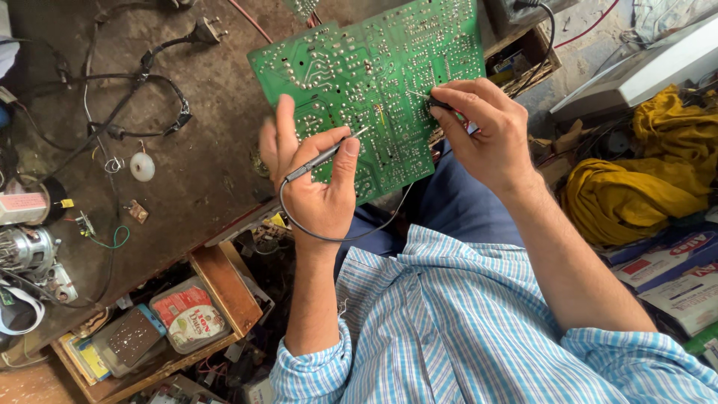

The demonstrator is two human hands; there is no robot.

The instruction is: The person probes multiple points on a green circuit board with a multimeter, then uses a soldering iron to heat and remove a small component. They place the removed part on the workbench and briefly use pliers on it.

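Note:
A large green circuit board [359, 67], solder side up, leans over the edge of a dark workbench [194, 150]. My left hand [314, 187] steadies the board's lower edge and pinches a thin black test probe [325, 155] whose metal tip touches the board. A dark lead runs from that probe down under my wrist. My right hand [486, 127] grips a second dark probe [441, 105], with its fine tip pressed to the board's right side.
Black cables and a plug [202, 31] lie across the bench, with a small motor [30, 251] at the left edge. An open wooden drawer [224, 288] holds boxes and small parts. Yellow cloth [636, 187] and cartons sit at the right.

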